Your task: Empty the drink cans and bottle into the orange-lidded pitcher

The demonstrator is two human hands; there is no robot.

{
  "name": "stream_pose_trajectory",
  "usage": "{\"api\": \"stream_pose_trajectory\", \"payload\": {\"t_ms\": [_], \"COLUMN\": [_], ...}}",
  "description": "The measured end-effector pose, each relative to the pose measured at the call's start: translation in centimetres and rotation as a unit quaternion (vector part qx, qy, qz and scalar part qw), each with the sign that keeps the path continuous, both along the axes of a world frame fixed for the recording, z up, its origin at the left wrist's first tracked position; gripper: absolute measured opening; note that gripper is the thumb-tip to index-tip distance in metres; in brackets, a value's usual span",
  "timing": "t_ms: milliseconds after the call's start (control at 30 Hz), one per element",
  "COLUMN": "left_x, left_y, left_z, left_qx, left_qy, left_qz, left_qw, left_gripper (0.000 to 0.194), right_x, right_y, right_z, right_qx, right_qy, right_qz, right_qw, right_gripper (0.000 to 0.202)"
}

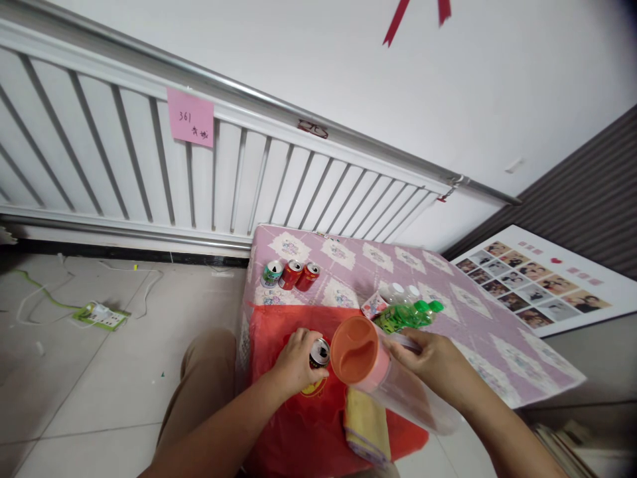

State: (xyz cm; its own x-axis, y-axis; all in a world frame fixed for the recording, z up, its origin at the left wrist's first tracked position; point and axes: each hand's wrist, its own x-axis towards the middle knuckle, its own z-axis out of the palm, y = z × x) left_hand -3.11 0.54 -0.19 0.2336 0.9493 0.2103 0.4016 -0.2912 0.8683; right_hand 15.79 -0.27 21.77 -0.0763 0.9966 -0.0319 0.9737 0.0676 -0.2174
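My left hand (298,362) is wrapped round an opened drink can (320,353), which stands over the red plastic sheet (269,325). In my right hand (428,362) is the handle of a clear plastic pitcher (405,392) with an orange lid (354,348). The pitcher is tilted, its lid end close beside the can's top. Whether liquid is flowing I cannot tell. A folded yellow cloth (367,425) lies on the sheet below the pitcher.
Three opened cans (289,274) stand at the table's back left. Green-capped bottles (405,315) lie right of centre beside a small printed box (374,305). A white radiator (298,179) runs behind the table (343,265). A power strip (102,315) lies on the floor.
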Motion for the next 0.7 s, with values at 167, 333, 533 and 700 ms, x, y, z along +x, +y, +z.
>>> {"api": "stream_pose_trajectory", "payload": {"t_ms": [167,333,533,700], "left_x": [0.01,0.04,0.02,0.02], "left_y": [0.02,0.02,0.02,0.04], "left_z": [-0.08,-0.13,-0.06,-0.05], "left_qx": [0.001,0.000,-0.001,-0.002], "left_qy": [0.002,0.003,0.002,-0.001], "left_qz": [-0.001,0.001,-0.001,-0.002], "left_qw": [1.000,1.000,1.000,1.000], "left_gripper": [0.065,0.065,0.065,0.066], "right_x": [0.06,0.07,-0.04,-0.01], "right_y": [0.05,-0.03,-0.02,-0.01], "right_z": [-0.14,-0.06,0.01,0.05], "right_qx": [0.015,0.011,0.002,0.000], "right_qy": [0.007,0.001,-0.007,-0.009], "right_qz": [0.008,0.004,0.003,0.002], "right_qw": [1.000,1.000,1.000,1.000], "right_gripper": [0.034,0.035,0.036,0.033]}}
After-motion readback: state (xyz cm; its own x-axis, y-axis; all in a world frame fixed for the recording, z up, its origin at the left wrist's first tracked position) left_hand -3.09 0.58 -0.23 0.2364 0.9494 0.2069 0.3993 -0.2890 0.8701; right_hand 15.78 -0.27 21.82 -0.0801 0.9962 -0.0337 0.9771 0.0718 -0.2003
